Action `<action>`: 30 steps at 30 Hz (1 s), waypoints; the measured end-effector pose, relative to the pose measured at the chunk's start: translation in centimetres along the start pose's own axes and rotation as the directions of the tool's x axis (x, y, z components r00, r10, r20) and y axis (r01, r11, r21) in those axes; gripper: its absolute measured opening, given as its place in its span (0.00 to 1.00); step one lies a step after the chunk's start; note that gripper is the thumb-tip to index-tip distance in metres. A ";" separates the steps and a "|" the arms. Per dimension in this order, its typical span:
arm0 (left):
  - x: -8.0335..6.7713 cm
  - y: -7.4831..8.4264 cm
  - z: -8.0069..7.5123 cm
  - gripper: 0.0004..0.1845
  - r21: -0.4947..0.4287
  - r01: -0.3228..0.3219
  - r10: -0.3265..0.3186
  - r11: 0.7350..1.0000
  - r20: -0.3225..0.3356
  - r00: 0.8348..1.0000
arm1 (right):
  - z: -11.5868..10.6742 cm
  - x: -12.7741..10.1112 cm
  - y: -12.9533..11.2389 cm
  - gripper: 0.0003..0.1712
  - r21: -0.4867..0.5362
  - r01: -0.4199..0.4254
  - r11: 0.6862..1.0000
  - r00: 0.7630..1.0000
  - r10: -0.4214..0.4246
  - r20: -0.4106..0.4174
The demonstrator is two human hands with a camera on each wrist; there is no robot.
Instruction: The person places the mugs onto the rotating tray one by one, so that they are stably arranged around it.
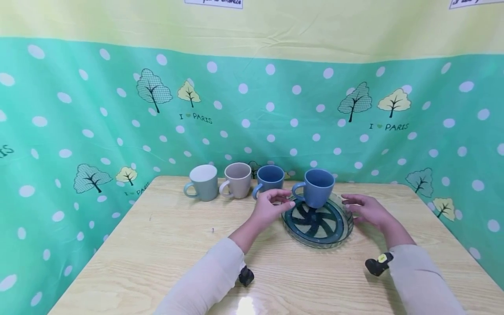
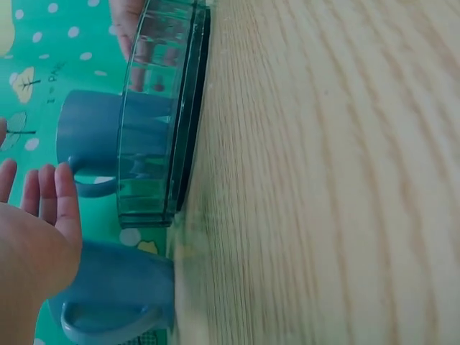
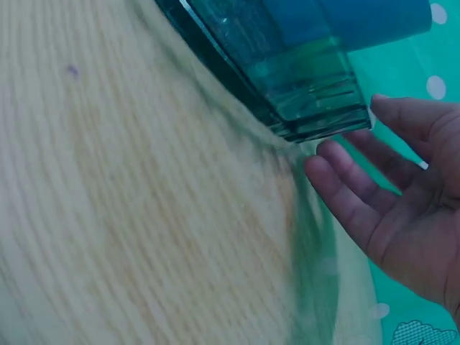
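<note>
A round green glass tray (image 1: pixel 315 243) with a dark swirl pattern lies on the table, right of the middle. Near its back edge stands a blue mug (image 1: pixel 320 189), upright, handle to the left. My left hand (image 1: pixel 271 209) is at the tray's left rim, close to that handle, fingers loosely bent and holding nothing. On the other side, my right hand (image 1: pixel 368 211) faces the right rim; in the right wrist view its relaxed fingers (image 3: pixel 345 183) lie right by the tray's lower corner. Another blue mug (image 1: pixel 271 174) stands just behind my left hand, partly hidden by it.
Left of the second blue mug, a taupe mug (image 1: pixel 238 181) and a grey-green mug (image 1: pixel 204 183) stand in a row along the back of the wooden table (image 1: pixel 165 253). A green dotted curtain (image 1: pixel 244 109) hangs behind the table and at its sides.
</note>
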State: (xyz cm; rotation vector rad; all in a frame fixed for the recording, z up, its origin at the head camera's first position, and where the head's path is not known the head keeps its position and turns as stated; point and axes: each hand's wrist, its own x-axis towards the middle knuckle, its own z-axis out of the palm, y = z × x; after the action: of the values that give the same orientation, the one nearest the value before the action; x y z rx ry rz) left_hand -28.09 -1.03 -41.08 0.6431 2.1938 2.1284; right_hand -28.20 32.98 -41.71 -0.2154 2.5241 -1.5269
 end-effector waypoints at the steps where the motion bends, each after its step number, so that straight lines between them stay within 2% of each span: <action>1: 0.0 -0.1 -0.1 0.20 -0.006 -0.005 0.005 1.000 0.011 1.000 | 0.1 0.0 0.0 0.31 -0.004 0.004 1.000 1.000 -0.004 0.006; 7: -0.4 -0.1 -0.5 0.22 -0.075 -0.016 0.021 0.997 0.068 0.997 | 0.5 -0.1 0.0 0.29 0.014 -0.011 1.000 1.000 0.011 0.024; 13: -0.8 0.0 -0.8 0.24 -0.082 -0.006 0.015 0.997 0.105 0.994 | 0.5 -0.4 0.4 0.30 0.016 -0.016 1.000 1.000 0.015 0.007; 18: -1.3 0.1 -1.3 0.24 -0.059 -0.009 0.014 0.998 0.094 0.996 | 0.8 -0.9 0.4 0.31 0.019 -0.022 1.000 1.000 0.023 -0.021; 24: -1.7 0.1 -2.0 0.25 -0.092 -0.001 0.008 0.996 0.086 0.996 | 1.3 -1.6 0.3 0.31 0.052 -0.051 0.997 0.997 0.053 -0.047; 30: -2.0 0.0 -2.9 0.25 -0.096 0.016 -0.010 0.995 0.065 0.998 | 1.6 -2.1 0.3 0.32 0.072 -0.033 0.997 0.997 0.038 -0.068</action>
State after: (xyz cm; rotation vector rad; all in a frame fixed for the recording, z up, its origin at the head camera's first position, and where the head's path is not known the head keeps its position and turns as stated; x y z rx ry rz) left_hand -27.08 -4.42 -41.39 0.6788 2.0427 2.1600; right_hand -25.84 32.15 -42.53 -0.1087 2.5058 -1.6338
